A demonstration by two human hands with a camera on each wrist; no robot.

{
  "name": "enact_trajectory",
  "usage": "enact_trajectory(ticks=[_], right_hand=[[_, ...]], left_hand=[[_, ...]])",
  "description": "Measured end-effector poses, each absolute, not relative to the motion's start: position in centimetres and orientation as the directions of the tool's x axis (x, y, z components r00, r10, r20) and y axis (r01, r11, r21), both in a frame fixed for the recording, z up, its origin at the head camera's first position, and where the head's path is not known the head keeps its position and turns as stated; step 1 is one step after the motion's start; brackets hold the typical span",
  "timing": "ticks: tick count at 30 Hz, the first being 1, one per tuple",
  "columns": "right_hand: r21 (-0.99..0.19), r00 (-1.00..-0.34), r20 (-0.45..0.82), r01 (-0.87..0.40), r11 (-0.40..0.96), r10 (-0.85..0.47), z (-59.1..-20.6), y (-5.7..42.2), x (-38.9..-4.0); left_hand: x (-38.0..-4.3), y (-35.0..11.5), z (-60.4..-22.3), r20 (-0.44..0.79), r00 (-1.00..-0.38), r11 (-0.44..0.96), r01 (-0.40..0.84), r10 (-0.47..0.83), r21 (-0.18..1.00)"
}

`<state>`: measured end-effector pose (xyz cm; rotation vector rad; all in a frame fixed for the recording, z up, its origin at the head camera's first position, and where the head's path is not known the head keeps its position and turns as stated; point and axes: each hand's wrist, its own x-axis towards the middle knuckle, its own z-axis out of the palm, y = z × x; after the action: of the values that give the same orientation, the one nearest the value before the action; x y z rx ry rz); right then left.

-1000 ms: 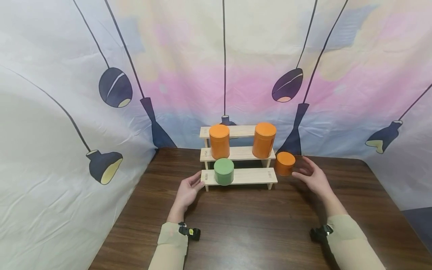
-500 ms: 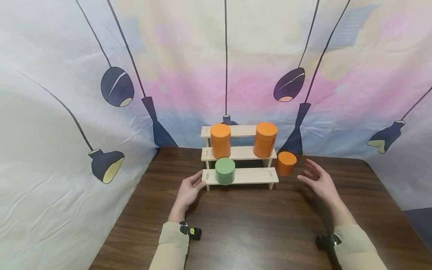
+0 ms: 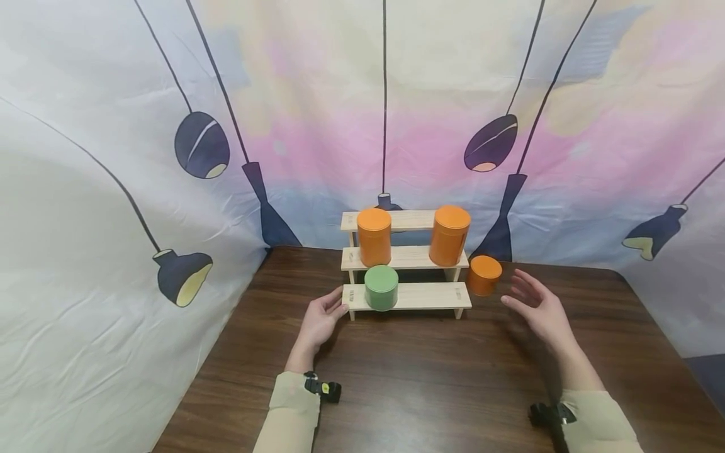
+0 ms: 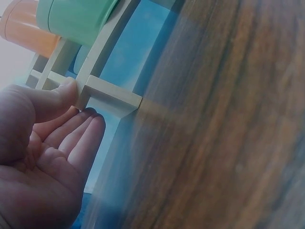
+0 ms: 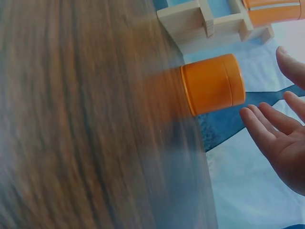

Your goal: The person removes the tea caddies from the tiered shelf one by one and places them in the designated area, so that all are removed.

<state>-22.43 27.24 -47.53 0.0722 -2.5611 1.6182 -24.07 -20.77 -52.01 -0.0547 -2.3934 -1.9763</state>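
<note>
Wooden rack [image 3: 425, 297], three steps, stands near the back edge of the table [image 3: 430, 377]; its lower steps jut forward, presumably so that nothing behind gets hidden.

Left hand [image 3: 320, 322] at the left end of the lowest step: thumb against the board, fingers on the other side, a light pinch by the look of it, likely to steady the rack. How firm, cannot tell.

Green tin [image 3: 381, 289] upright on the lowest step, toward its left end. On the middle step, left tall tin [image 3: 374, 238] toward the left end, right tall tin [image 3: 450, 236] close to the right end; wide spacing perhaps keeps the load even.

Small orange tin [image 3: 484, 277] upright on the table, off the rack, just beside its right end, toward the table's back edge; flat base, so it needs no support.

Right hand [image 3: 546, 314] beyond that tin, apart from it, holding nothing; fingers relaxed, thumb well parted, a spread that would suit round sides
</note>
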Motion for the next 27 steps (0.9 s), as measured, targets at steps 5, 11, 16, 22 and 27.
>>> enact_trajectory(ticks=[5,11,16,22,27], right_hand=[[-0.893,-0.99,0.141,-0.119,0.434,0.018,-47.4,26.7,-22.0],[-0.894,-0.983,0.18,-0.154,0.422,0.022,-47.5,26.1,-21.7],[-0.895,-0.981,0.191,-0.169,0.412,0.013,-47.7,25.8,-21.7],[-0.891,-0.98,0.198,-0.183,0.415,-0.007,-47.6,25.2,-21.3],[-0.896,-0.978,0.206,-0.203,0.395,-0.036,-47.7,24.3,-21.5]], left_hand=[[-24.0,-20.7,-51.8,0.051,-0.999,0.202,0.05,0.003,0.978],[-23.8,-20.6,-51.7,0.048,-0.999,0.217,0.046,-0.003,0.975],[-23.8,-20.5,-51.7,0.051,-0.999,0.215,0.049,-0.002,0.975],[-23.8,-20.4,-51.5,0.03,-1.0,0.215,0.027,-0.01,0.976],[-23.9,-20.5,-51.5,0.027,-0.999,0.215,0.023,-0.018,0.976]])
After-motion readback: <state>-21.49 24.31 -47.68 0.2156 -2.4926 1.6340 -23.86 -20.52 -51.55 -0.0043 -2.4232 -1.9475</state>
